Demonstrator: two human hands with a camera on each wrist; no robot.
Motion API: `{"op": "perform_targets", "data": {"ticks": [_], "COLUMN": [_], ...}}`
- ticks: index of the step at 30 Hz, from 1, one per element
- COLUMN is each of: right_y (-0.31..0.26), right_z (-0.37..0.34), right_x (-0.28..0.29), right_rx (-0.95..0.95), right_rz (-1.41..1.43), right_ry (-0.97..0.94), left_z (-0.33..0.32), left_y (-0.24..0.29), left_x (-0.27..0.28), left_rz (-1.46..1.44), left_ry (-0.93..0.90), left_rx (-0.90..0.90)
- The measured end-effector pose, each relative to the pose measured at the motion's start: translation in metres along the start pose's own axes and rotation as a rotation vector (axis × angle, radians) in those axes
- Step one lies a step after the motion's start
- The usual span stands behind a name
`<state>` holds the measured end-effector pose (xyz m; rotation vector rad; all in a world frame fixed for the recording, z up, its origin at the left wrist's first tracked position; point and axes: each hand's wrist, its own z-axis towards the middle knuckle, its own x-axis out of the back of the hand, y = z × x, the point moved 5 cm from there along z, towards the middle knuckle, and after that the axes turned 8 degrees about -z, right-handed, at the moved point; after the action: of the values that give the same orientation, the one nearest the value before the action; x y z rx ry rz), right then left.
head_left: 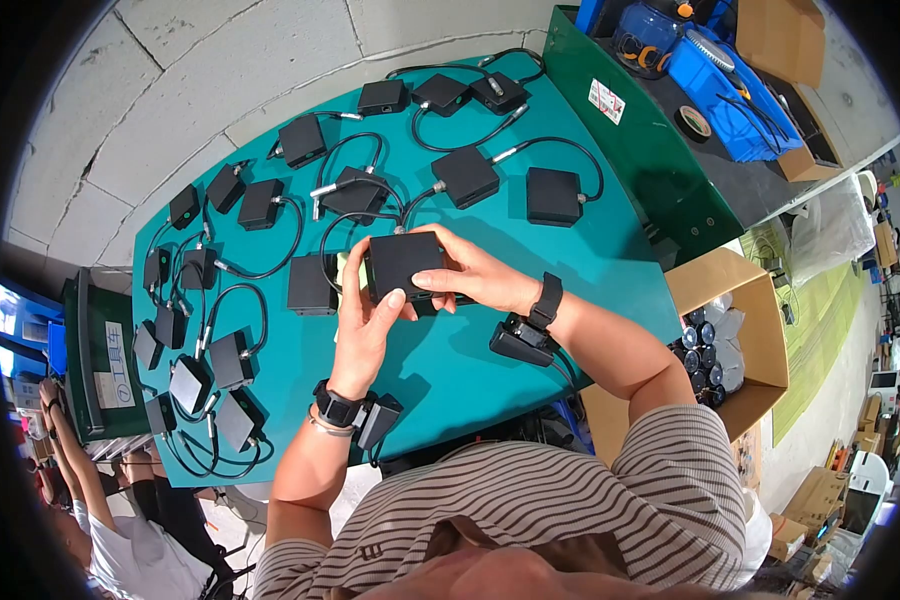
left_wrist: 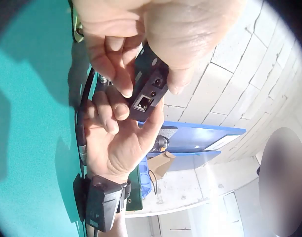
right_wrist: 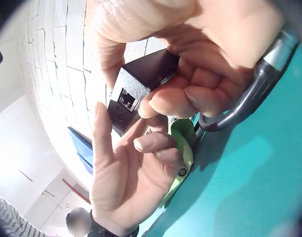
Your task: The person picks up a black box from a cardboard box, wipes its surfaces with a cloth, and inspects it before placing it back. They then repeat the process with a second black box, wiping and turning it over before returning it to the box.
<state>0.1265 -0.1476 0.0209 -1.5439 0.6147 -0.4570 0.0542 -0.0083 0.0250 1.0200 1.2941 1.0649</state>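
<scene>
Both hands hold a black box-shaped electronic device above the table, in front of the body. My left hand grips its left side, thumb on the near edge. My right hand holds the right side, thumb on top and fingers curled below. An Ethernet port and small round sockets show on one end face in the left wrist view; the port also appears in the right wrist view. A cable with a metal connector is at the far edge of the device. A light green piece shows beside the left fingers.
Several similar black boxes with cables lie across the green table. Another box sits just left of the hands. A green cabinet borders the right, an open carton stands below it, and another person is at lower left.
</scene>
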Motion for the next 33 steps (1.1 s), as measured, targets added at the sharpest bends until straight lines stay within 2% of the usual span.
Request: {"op": "perform_targets", "data": {"ticks": [33], "right_y": [0.004], "right_z": [0.0017], "right_x": [0.0003], "right_rx": [0.013], "right_rz": [-0.027], "right_ry": [-0.013], "left_z": [-0.0003], "left_y": [0.0036], "left_x": [-0.0031], "left_rz": [0.002], "left_ry": [0.008], "left_rx": [-0.001]}}
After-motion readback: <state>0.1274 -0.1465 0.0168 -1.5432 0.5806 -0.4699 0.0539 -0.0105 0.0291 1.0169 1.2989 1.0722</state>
